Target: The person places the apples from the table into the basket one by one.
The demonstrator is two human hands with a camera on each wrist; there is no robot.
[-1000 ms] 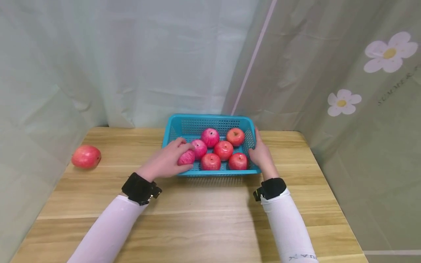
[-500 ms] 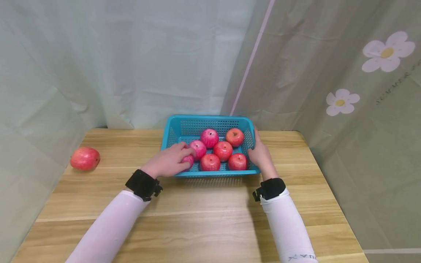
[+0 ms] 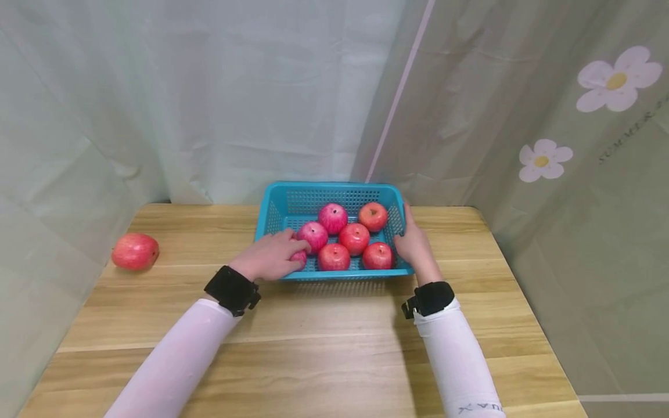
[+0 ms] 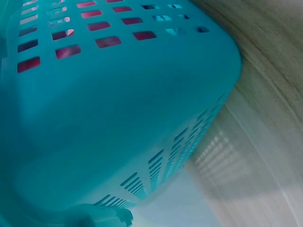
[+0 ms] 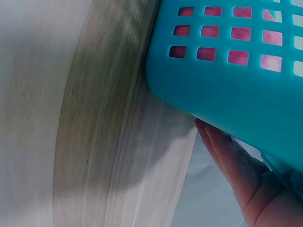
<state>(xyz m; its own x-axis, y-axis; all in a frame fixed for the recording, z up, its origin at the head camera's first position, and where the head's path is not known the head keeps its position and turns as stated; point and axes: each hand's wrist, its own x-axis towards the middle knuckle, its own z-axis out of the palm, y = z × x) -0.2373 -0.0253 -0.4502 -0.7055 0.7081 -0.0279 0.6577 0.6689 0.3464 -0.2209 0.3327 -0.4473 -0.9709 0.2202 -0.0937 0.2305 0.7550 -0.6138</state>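
Note:
A blue plastic basket (image 3: 347,275) with perforated walls stands near the table's back edge, holding several apples. My left hand (image 3: 269,255) reaches over its front left corner, fingers curled round a pink apple (image 3: 299,259), mostly covered by the hand. Beside that lie a striped pink apple (image 3: 312,237) and a red apple (image 3: 334,257). At the right end my right hand (image 3: 414,247) grips the basket, thumb inside and fingers outside. The right wrist view shows those fingers (image 5: 227,151) against the basket's outer wall. In the left wrist view the basket's wall fills most of the picture.
An oblong red fruit (image 3: 135,251) lies alone at the left edge of the wooden table (image 3: 324,348). A pale curtain (image 3: 292,104) hangs right behind the basket, and a flowered curtain (image 3: 575,244) runs along the right side.
My left hand has shifted slightly, now covering more of the pink apple at the basket's front left. The right hand stays at the basket's right end.

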